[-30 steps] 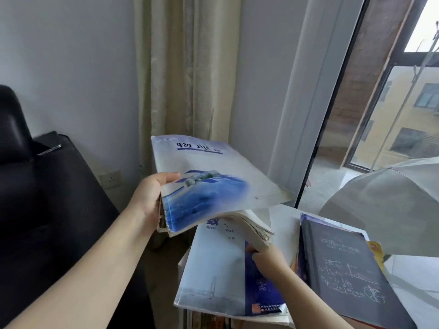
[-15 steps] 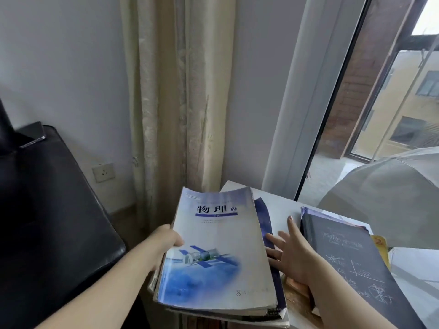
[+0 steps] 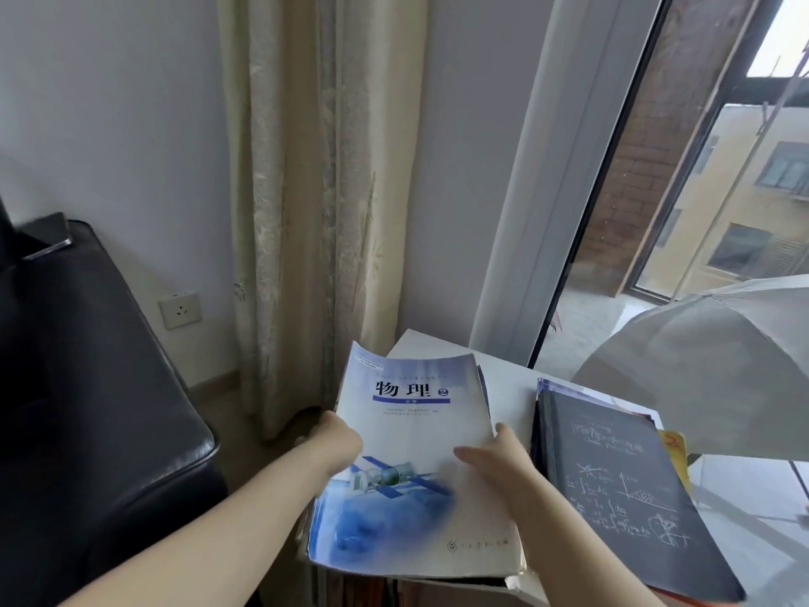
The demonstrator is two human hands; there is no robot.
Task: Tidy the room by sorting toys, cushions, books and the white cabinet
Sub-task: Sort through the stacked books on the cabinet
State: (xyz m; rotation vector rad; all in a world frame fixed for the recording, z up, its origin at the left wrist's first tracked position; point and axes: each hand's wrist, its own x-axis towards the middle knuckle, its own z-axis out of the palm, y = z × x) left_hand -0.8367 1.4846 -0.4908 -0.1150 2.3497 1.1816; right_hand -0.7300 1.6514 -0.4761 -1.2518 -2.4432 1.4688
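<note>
Item: book, topping the pile on the cabinet, beside a dark book. My left hand grips its left edge. My right hand lies flat on the cover, holding nothing. Advice: square the edges, press evenly.

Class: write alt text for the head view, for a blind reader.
A person's left hand grips the left edge of a blue physics textbook atop a stack on a white cabinet, while the right hand rests on its cover. A dark book lies alongside.
</note>
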